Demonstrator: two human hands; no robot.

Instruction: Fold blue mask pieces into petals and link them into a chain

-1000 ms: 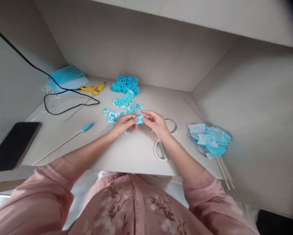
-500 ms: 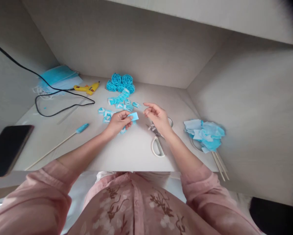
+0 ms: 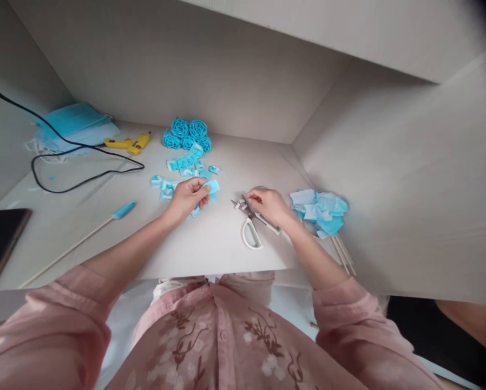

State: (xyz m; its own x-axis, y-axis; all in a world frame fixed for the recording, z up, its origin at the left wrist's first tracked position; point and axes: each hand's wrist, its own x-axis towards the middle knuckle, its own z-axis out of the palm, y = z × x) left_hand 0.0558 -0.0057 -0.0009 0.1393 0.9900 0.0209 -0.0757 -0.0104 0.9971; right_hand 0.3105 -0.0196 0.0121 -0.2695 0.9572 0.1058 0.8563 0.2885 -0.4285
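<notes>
My left hand (image 3: 188,200) pinches a small light-blue fabric piece (image 3: 212,186) between thumb and fingers, above the table. Beneath and around it lie several small blue pieces with white strips (image 3: 166,188). My right hand (image 3: 272,206) is closed, thumb and fingertips together, beside the blades of the white-handled scissors (image 3: 251,237). Small white strips (image 3: 240,205) lie on or by the blades, close to those fingertips. Whether the fingers hold a strip is too small to tell. The scissors lie with blades apart.
Blue fabric roses (image 3: 186,135) are grouped at the back. Left of them are a yellow glue gun (image 3: 133,143) with a looping black cord (image 3: 70,172), face masks (image 3: 78,122), a blue-tipped stick (image 3: 84,238) and a dark phone (image 3: 3,238). A blue fabric heap (image 3: 322,208) lies right, by sticks (image 3: 342,254).
My right hand has moved down and right to the scissors, and its fingers have closed together. The left hand still holds the blue piece. The view has shifted slightly.
</notes>
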